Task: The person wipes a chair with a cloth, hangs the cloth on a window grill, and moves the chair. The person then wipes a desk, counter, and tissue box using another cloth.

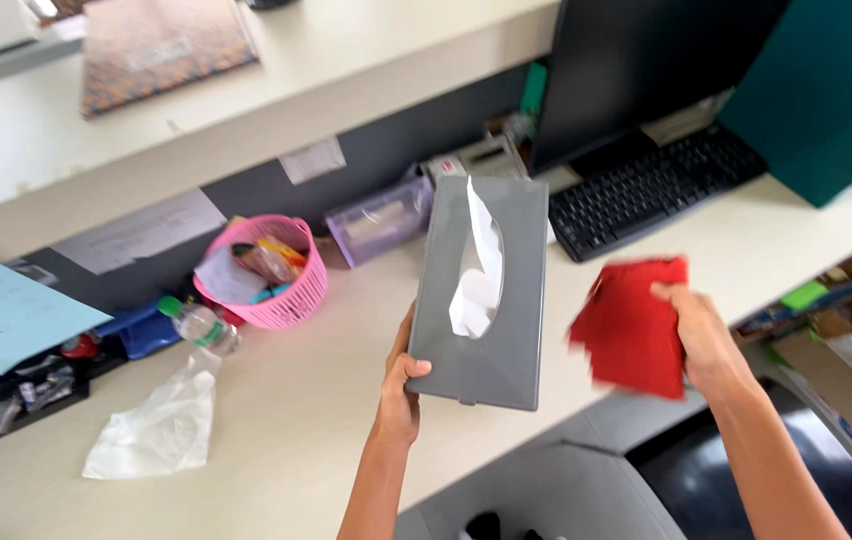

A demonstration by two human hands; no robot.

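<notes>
My left hand (401,385) grips the near left corner of a flat grey tissue box (506,250) and holds it lifted above the beige desk (306,400). A white tissue (481,275) sticks out of the box's oval slot. My right hand (701,335) is closed on a red cloth (631,325), which hangs blurred to the right of the box, near the desk's front edge.
A black keyboard (646,185) and a dark monitor (646,70) stand at the back right. A pink basket (271,275) with small items, a plastic bottle (201,325), a crumpled clear bag (161,425) and a lilac container (381,220) lie to the left. A raised counter (196,120) runs behind.
</notes>
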